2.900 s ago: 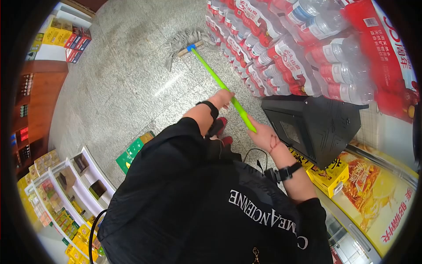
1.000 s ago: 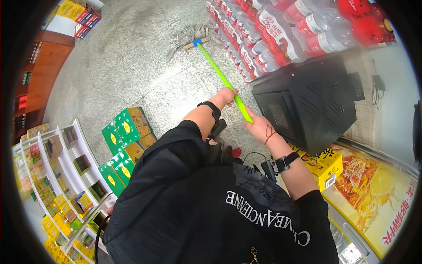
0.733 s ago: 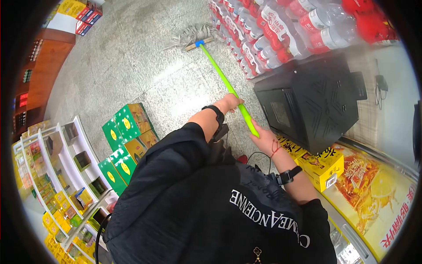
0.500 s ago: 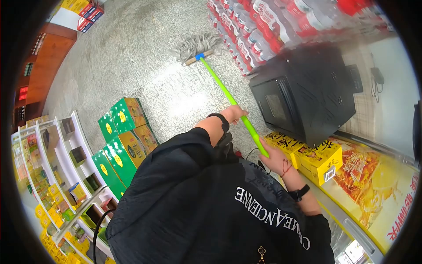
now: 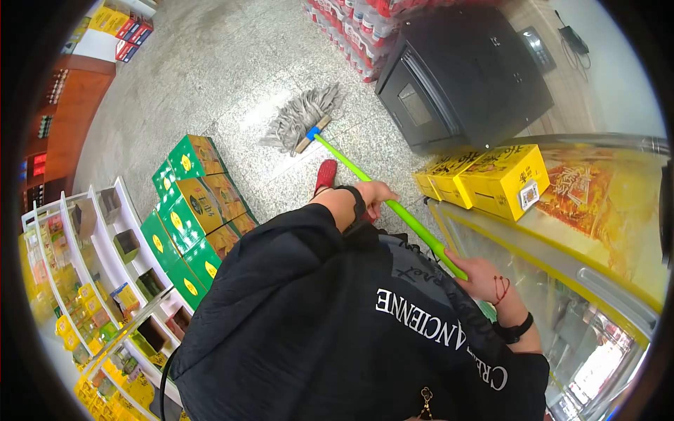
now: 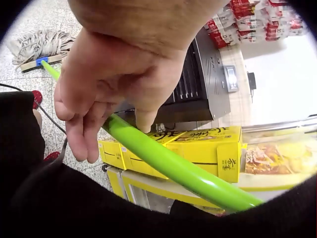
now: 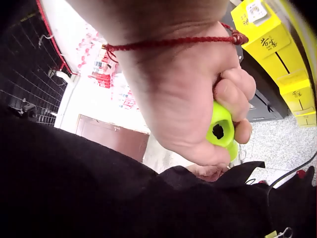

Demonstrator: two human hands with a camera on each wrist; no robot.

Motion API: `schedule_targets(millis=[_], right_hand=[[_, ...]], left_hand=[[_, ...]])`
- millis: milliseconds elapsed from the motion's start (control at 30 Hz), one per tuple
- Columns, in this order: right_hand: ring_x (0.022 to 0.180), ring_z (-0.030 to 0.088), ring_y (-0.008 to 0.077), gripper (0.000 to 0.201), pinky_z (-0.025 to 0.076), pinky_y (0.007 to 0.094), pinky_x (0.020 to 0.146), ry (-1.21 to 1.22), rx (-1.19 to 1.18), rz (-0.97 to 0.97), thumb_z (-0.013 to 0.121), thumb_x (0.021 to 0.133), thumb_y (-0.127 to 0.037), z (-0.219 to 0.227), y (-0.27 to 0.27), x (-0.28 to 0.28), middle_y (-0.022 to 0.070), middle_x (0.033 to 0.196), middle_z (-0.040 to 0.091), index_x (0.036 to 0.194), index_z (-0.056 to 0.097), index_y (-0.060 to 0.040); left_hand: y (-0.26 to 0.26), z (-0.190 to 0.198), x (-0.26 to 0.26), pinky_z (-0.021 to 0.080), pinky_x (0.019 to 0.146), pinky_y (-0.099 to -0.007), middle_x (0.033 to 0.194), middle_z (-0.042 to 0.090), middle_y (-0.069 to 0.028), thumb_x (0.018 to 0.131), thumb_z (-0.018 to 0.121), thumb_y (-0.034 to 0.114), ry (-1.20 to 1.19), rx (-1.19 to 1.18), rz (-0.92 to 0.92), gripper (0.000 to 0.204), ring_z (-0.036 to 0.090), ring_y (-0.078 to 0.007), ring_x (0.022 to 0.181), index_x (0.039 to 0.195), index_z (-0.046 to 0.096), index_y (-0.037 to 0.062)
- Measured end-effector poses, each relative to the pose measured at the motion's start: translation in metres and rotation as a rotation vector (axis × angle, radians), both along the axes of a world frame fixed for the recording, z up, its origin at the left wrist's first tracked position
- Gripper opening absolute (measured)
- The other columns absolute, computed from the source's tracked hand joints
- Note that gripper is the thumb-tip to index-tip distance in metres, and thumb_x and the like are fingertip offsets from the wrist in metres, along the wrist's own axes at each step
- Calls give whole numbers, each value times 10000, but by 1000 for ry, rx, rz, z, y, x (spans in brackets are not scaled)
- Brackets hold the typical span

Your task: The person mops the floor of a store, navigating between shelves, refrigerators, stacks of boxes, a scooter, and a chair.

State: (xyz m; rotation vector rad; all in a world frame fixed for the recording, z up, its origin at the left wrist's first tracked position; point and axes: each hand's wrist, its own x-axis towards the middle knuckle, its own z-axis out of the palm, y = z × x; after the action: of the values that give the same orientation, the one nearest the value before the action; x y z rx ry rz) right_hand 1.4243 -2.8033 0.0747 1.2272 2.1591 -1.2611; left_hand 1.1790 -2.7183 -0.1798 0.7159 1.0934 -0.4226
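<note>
A mop with a grey string head (image 5: 306, 116), a blue clamp and a bright green handle (image 5: 414, 226) slants across the floor in the head view. Partway up the handle my left hand (image 5: 377, 196) holds it; in the left wrist view, the left fingers (image 6: 89, 134) and thumb lie on either side of the pole. At the upper end, close to my body, my right hand (image 5: 481, 278) grips the handle. The right wrist view shows the right fingers (image 7: 233, 96) curled round the green handle end (image 7: 220, 126) and its open hole. The mop strands spread on the tiles.
Yellow boxes (image 5: 502, 182) stand on a display case on the right, beyond them a black cabinet (image 5: 463, 77) and stacked bottle packs (image 5: 354, 31). Green cartons (image 5: 186, 224) and white shelving (image 5: 133, 245) flank the left. A red shoe (image 5: 326, 177) is behind the mop head.
The mop head has come back toward my body, and its handle slants more. My right hand has drawn back and rightward. The black cabinet and bottle packs sit higher in view.
</note>
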Motion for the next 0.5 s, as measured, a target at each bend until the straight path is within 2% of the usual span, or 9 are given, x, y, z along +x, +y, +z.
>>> schedule_targets(millis=[133, 200, 300, 367, 400, 500], right_hand=[[701, 553, 390, 609, 442, 436, 631, -58, -17, 31, 562, 738, -188, 7, -11, 0, 208, 738, 568, 1303, 339, -144], [691, 555, 390, 606, 444, 437, 627, -94, -34, 46, 561, 736, -185, 1, -7, -9, 208, 727, 571, 1301, 345, -146], [677, 561, 386, 598, 448, 434, 621, -16, 43, 54, 559, 734, -189, -20, 5, -38, 217, 720, 574, 1297, 358, -161], [683, 566, 383, 592, 452, 426, 622, 31, 68, 57, 563, 732, -195, -38, 17, -73, 224, 738, 579, 1291, 368, -161], [683, 566, 383, 592, 452, 426, 622, 30, 64, 59, 563, 732, -195, -47, 24, -95, 224, 738, 579, 1291, 368, -161], [688, 572, 367, 586, 455, 428, 635, 37, 64, 74, 563, 732, -205, -78, 46, -163, 214, 737, 581, 1284, 385, -123]], left_hand=[[-15, 20, -2, 533, 551, -396, 811, 588, -266, 800, 515, 476, 48, 7, -61, 679, 623, -327, 673, 1215, 379, -44], [-22, 27, -19, 529, 517, -383, 766, 590, -250, 809, 508, 457, 20, 69, 108, 611, 623, -314, 633, 1150, 444, -46], [-19, -8, -47, 522, 485, -375, 720, 593, -229, 821, 499, 428, 79, 185, 198, 532, 616, -294, 575, 1060, 509, -48], [-18, -20, -77, 513, 458, -370, 681, 591, -208, 835, 484, 404, 133, 254, 368, 481, 606, -274, 529, 994, 543, -46], [-13, -25, -96, 513, 458, -370, 681, 591, -208, 835, 484, 404, 134, 250, 370, 481, 606, -274, 529, 994, 543, -46], [-2, -37, -157, 505, 424, -359, 710, 590, -179, 859, 462, 343, 260, 319, 539, 416, 605, -261, 536, 952, 551, -52]])
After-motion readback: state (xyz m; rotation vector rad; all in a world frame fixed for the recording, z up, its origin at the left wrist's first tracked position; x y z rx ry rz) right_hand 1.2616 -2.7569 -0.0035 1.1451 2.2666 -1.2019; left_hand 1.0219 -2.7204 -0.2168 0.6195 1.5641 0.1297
